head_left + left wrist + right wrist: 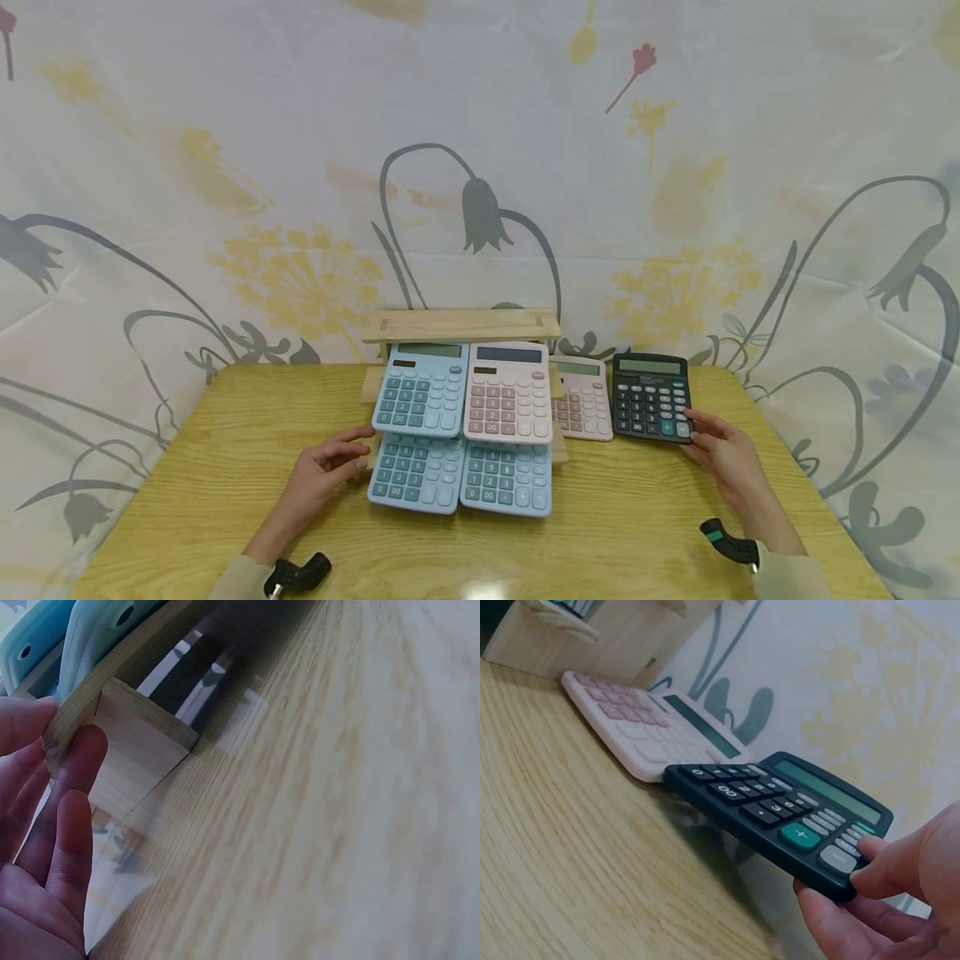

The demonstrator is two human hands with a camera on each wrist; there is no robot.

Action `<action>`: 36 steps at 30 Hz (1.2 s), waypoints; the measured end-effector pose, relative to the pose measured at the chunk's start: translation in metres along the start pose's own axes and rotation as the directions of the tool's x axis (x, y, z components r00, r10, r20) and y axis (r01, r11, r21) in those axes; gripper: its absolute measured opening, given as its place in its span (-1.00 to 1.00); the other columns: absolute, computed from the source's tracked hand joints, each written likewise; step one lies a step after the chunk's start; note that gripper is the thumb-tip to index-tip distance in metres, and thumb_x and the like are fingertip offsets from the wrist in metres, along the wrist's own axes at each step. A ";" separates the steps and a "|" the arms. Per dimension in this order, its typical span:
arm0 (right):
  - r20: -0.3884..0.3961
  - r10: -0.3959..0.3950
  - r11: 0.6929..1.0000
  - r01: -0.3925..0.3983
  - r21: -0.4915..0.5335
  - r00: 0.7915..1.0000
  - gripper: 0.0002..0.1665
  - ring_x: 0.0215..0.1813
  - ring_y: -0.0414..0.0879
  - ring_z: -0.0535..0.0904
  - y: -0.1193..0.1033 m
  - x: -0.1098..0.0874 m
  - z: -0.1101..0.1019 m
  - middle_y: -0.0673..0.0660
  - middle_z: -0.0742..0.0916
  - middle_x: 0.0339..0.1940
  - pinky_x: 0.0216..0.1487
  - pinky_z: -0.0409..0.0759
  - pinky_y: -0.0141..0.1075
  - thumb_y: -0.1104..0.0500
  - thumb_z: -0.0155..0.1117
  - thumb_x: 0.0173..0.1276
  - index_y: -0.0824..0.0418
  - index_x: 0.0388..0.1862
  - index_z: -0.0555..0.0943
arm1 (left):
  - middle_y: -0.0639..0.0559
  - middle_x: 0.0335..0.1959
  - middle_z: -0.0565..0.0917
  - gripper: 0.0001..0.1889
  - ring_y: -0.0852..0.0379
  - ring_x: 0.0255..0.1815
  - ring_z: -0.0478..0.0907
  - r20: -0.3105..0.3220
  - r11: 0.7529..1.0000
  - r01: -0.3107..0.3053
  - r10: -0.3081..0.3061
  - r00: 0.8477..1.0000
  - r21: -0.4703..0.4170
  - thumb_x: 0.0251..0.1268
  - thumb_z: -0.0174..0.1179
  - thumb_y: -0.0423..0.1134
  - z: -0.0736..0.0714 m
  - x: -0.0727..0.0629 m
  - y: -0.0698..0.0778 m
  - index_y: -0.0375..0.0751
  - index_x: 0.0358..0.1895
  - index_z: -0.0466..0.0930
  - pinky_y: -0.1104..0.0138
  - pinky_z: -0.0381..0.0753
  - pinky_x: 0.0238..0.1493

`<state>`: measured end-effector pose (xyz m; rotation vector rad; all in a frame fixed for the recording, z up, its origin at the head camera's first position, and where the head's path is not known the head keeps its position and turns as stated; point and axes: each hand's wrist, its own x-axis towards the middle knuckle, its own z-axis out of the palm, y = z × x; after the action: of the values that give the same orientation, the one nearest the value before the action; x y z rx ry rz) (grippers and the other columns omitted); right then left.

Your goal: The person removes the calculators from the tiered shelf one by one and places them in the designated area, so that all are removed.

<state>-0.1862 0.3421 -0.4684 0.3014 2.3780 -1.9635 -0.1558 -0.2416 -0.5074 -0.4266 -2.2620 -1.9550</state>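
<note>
My right hand pinches the lower right corner of a black calculator between thumb and fingers. In the right wrist view the calculator tilts, its near edge raised above the table. At the rack's left side, my left hand grips the edge of a wooden shelf rack, thumb above and fingers below. The rack's upper level holds a blue calculator and a pink calculator. Two more blue calculators, the left one and the right one, lean on the lower level, their tops hidden.
Between the rack and the black calculator stands another pink calculator, its left side partly behind the rack. The rack's top board spans the upper row. A wood-grain table reaches back to a flower-printed cloth.
</note>
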 end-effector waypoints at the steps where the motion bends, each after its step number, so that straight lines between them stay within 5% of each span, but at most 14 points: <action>1: 0.000 0.000 1.000 0.000 -0.002 1.000 -0.44 -0.12 -0.47 0.50 0.001 0.001 0.000 0.43 0.24 0.39 -0.01 0.60 -0.41 0.40 -0.24 0.58 0.51 0.51 0.09 | -0.18 0.19 0.62 -0.83 0.25 -0.02 0.65 0.002 1.000 -0.005 0.005 1.000 -0.001 0.27 0.29 -0.49 0.000 0.000 0.000 -0.52 -0.11 0.67 0.42 0.62 -0.23; 10: -0.043 0.072 0.997 -0.070 0.033 0.996 -0.43 -0.06 -0.46 0.45 0.008 0.005 0.002 0.42 0.18 0.49 0.00 0.58 -0.44 0.37 -0.20 0.58 0.47 0.52 0.12 | -0.21 0.19 0.62 -0.83 0.23 -0.05 0.66 -0.004 1.000 -0.004 0.004 1.000 0.000 0.27 0.30 -0.48 0.001 0.000 0.002 -0.51 -0.11 0.67 0.40 0.63 -0.25; 20: -0.101 0.027 0.997 -0.034 -0.069 0.995 -0.44 0.39 0.06 0.25 0.021 0.002 0.009 0.38 0.15 0.57 0.01 0.51 -0.57 0.35 -0.26 0.62 0.40 0.55 0.12 | -0.41 0.20 0.55 -0.83 0.27 -0.03 0.64 -0.006 1.000 0.006 -0.005 1.000 0.026 0.28 0.31 -0.46 0.001 0.000 0.004 -0.48 -0.12 0.69 0.42 0.62 -0.24; 30: -0.277 -0.037 0.997 0.015 -0.080 0.960 -0.50 0.35 -0.05 0.38 0.025 -0.003 0.021 0.34 0.37 0.47 -0.03 0.51 -0.60 0.37 -0.19 0.59 0.40 0.45 0.33 | -0.26 0.15 0.63 -0.85 0.29 -0.04 0.64 -0.029 1.000 -0.006 0.006 1.000 0.015 0.25 0.30 -0.51 0.001 0.000 0.004 -0.52 -0.15 0.67 0.43 0.61 -0.24; 36: -0.366 -0.046 0.994 0.008 -0.106 0.930 -0.55 0.20 -0.26 0.47 0.024 -0.004 0.023 0.32 0.43 0.43 -0.10 0.50 -0.64 0.31 -0.10 0.60 0.40 0.37 0.45 | -0.37 0.14 0.60 -0.87 0.30 -0.02 0.63 -0.040 1.000 -0.009 0.010 0.999 0.022 0.25 0.30 -0.51 0.004 0.001 0.001 -0.52 -0.17 0.67 0.44 0.61 -0.24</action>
<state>-0.1797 0.3233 -0.4958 0.6921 2.7049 -1.9304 -0.1563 -0.2377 -0.5067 -0.3911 -2.2500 -1.9152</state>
